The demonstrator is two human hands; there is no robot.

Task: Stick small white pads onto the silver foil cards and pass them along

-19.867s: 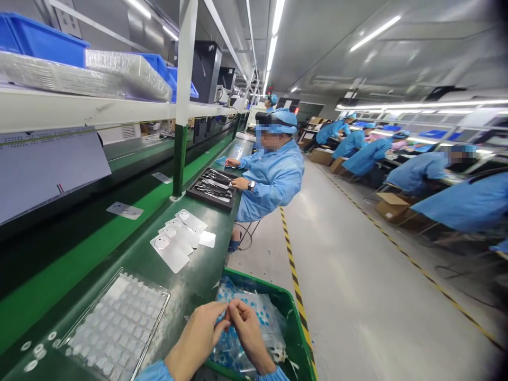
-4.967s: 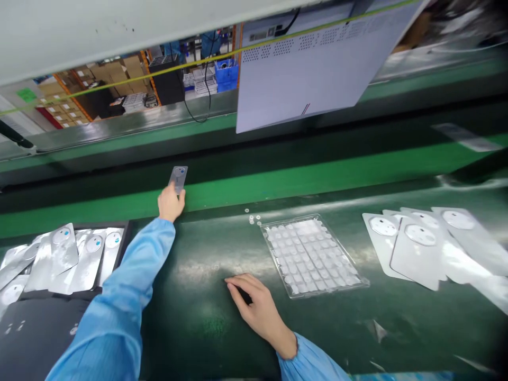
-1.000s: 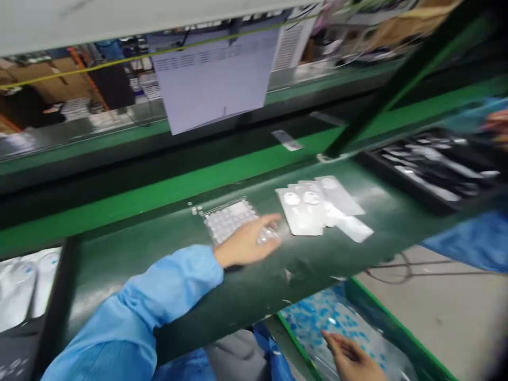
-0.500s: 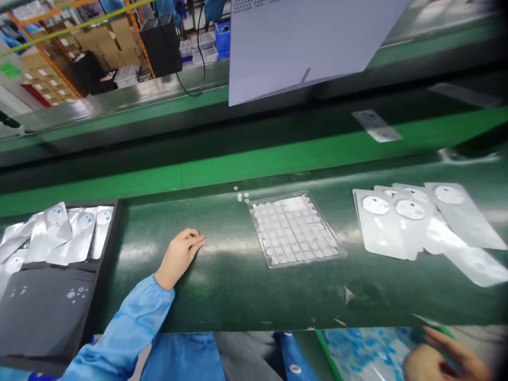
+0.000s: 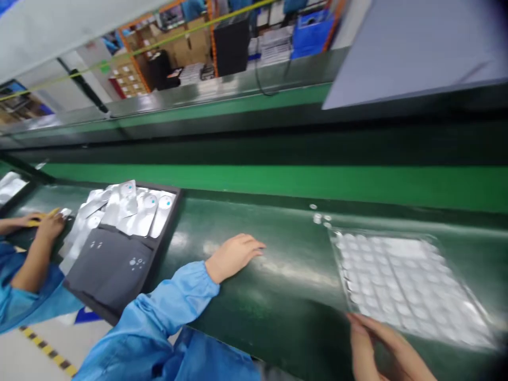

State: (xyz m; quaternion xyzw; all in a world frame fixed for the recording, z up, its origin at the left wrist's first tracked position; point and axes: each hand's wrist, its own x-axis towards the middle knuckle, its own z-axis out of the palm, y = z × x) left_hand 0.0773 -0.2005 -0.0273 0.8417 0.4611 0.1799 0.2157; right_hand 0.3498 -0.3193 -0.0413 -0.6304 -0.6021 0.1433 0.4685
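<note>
My left hand (image 5: 235, 256), in a blue sleeve, is over the green bench with its fingertips pressed together. A tiny bluish spot shows at the tips, too small to name. My right hand (image 5: 384, 344) is at the lower right, thumb and fingers pinched close to the near edge of a clear plastic tray (image 5: 405, 280). Whatever may be between those fingers is hidden by blur. Rows of round whitish pieces fill most of the tray. A few small white rings (image 5: 317, 218) lie by the tray's far left corner.
To my left, a black box (image 5: 174, 211) holds silvery pouches (image 5: 146, 211) with round marks and dark grey sheets (image 5: 107, 264). Beyond it, another person's hands (image 5: 51, 225) work with a yellow thing. A pale panel (image 5: 420, 47) hangs over the bench's far side.
The view has swung left, bringing the other person's hands into sight. My right hand has come up from below the bench edge to the tray. The left hand's fingers have straightened somewhat.
</note>
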